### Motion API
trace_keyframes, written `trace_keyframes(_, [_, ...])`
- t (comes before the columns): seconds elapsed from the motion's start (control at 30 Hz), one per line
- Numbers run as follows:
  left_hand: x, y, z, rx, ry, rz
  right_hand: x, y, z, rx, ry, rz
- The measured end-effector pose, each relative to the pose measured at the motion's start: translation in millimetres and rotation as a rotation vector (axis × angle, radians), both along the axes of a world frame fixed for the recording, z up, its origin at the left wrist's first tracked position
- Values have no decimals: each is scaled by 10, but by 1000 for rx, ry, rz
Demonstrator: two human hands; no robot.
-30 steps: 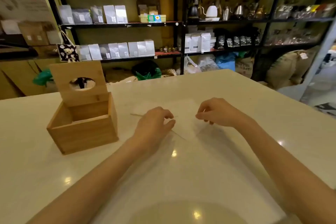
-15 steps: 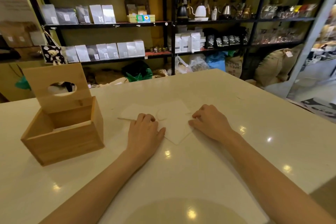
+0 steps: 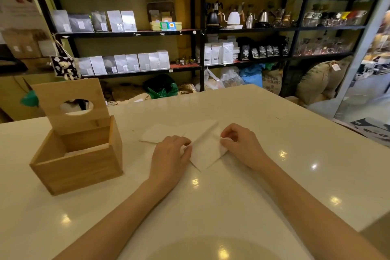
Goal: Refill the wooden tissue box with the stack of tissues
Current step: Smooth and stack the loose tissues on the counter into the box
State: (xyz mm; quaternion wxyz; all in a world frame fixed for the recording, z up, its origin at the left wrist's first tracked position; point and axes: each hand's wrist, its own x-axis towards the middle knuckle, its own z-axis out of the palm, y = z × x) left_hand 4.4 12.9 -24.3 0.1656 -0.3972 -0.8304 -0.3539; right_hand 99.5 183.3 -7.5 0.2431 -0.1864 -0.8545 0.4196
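On the glossy white counter [image 3: 211, 207] both of the person's bare hands work at a small stack of white tissues [image 3: 205, 150] lying near the middle of the surface. Left hand [image 3: 171, 156] rests palm down with its fingertips curled over the stack's left edge, pinching it; right hand [image 3: 240, 143] is closed on the opposite edge, thumb and forefinger nipping a corner of the paper, which is raised a little off the counter on that side. More tissue [image 3: 156, 135] lies flat just behind the left hand, touching or overlapping the gripped stack — where one ends and the other begins cannot be told. Well to the left stands the wooden tissue box [image 3: 78, 164], square and open; its hinged lid [image 3: 73, 103] stands upright at the back, showing the oval dispensing hole. A pale layer shows low inside the box, though whether it is tissue or a loose inner board cannot be told. Both forearms reach in from the bottom of the view, bare to the frame's edge. Behind the counter run black metal shelves [image 3: 198, 31] stocked with silver and white coffee bags, kettles and glassware — burlap sacks [image 3: 320, 80] slump on the floor at the right.
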Motion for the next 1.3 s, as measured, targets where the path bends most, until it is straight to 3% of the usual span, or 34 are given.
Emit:
trace_keyframes(0.17, [17,-63,170,249,-280,-30,15,-41,122,-335,188,52])
trace_keyframes(0.43, [18,-558,515,432,-754,-66,17,-291,327,-687,70,418])
trace_keyframes(0.57, [178,-988,576,391,-870,-98,21,-511,344,-738,-51,513])
trace_keyframes(0.77, [442,-1414,470,260,-950,-61,102,-695,271,-552,-278,670])
trace_keyframes(0.93, [533,-1474,304,218,-889,-7,136,-823,151,-328,-314,623])
trace_keyframes(1.1, [492,-1488,223,-53,-540,45,121,-867,83,44,-261,565])
trace_keyframes(1.2, [496,-1502,202,-224,-289,46,114,-851,43,132,-241,550])
trace_keyframes(1.3, [468,-1514,184,-254,-192,58,114,-836,2,246,-237,507])
